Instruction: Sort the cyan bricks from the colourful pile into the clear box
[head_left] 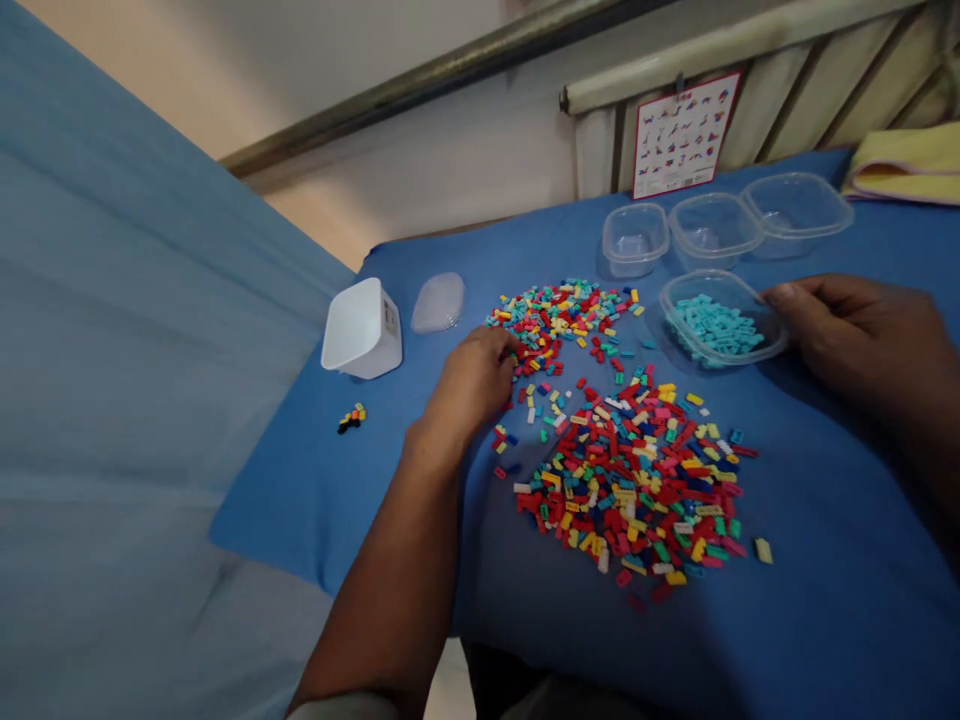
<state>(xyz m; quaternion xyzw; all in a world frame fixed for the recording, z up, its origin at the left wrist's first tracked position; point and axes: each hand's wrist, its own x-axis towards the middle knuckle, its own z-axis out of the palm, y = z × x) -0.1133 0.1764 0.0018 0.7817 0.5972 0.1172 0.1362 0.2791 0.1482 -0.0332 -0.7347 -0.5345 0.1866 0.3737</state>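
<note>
Blue cloth table covering (pixel 390 430): matt, softly creased. Pale blue hanging fabric curtain (pixel 135 350): matt, loose folds. Clear square-sided plastic tub holding turquoise pieces (pixel 724 318): smooth, glossy rim; three empty clear plastic tubs (pixel 634 240) similar. White box-shaped plastic container (pixel 364 330): smooth, soft sheen. Translucent flat plastic lid (pixel 439 303): faintly shiny. Small multicoloured rectangular bricks (pixel 630 480): plastic-looking, hard-edged. Folded yellow cloth (pixel 907 165): matt. Red-bordered white printed sheet (pixel 684 135): smooth, paper or card, cannot tell which.
</note>
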